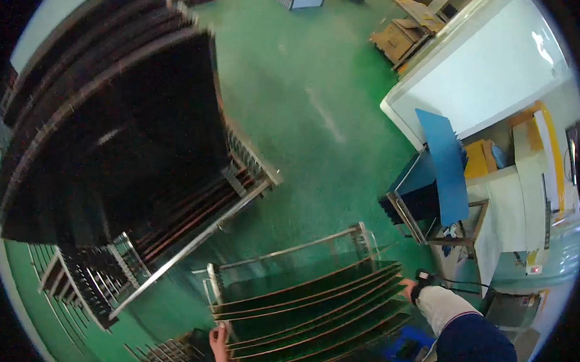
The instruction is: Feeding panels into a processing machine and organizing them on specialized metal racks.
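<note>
Several thin dark-green boards (309,324) stand on edge, side by side, in a metal rack (280,251) at the lower middle. My left hand (218,339) is at the left ends of the boards, its fingers closed on the edge of one. At the opposite ends, my right hand (408,289) grips a board's right edge, with the fingertips partly hidden. A dark strap with a cord (459,281) circles my right wrist. Which board each hand holds is hard to make out.
A large rack of dark panels (120,143) fills the left side. On the right, a blue panel (444,164) leans on a metal stand beside a white table (485,62). Cardboard boxes (397,40) lie far right; a blue crate (407,347) sits near my right arm.
</note>
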